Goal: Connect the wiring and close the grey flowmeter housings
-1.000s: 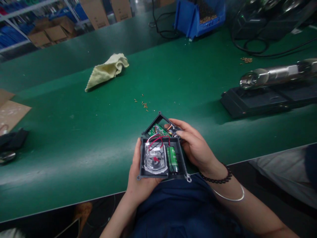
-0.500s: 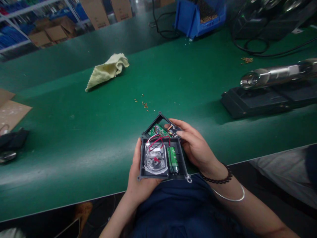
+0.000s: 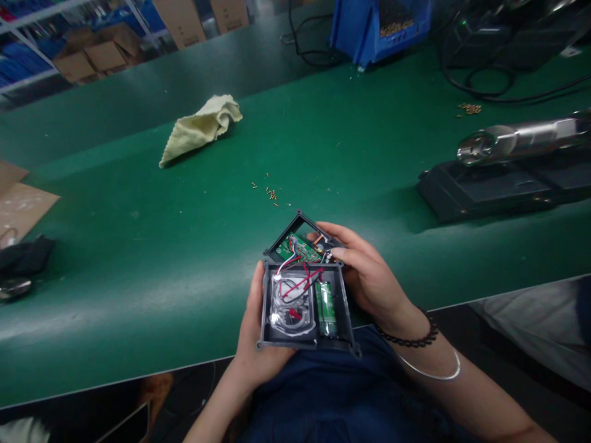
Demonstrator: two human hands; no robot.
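Note:
My left hand is wrapped round the left side and underside of a dark plastic housing. Inside that housing sit a clear plastic module and a green battery. My right hand grips a second dark housing half, thumb on its inner edge. This half is turned at an angle behind the first and carries a green circuit board. Red, black and white wires run between the two halves. Fingers under both halves are partly hidden.
Several small screws lie on the green table beyond the housings. A yellow cloth is farther back. At right a metal electric screwdriver rests on a black stand; a blue bin holds screws.
The housing in my left hand has tipped and come slightly lower and nearer, showing more of its inside. My right hand keeps its hold on the other half.

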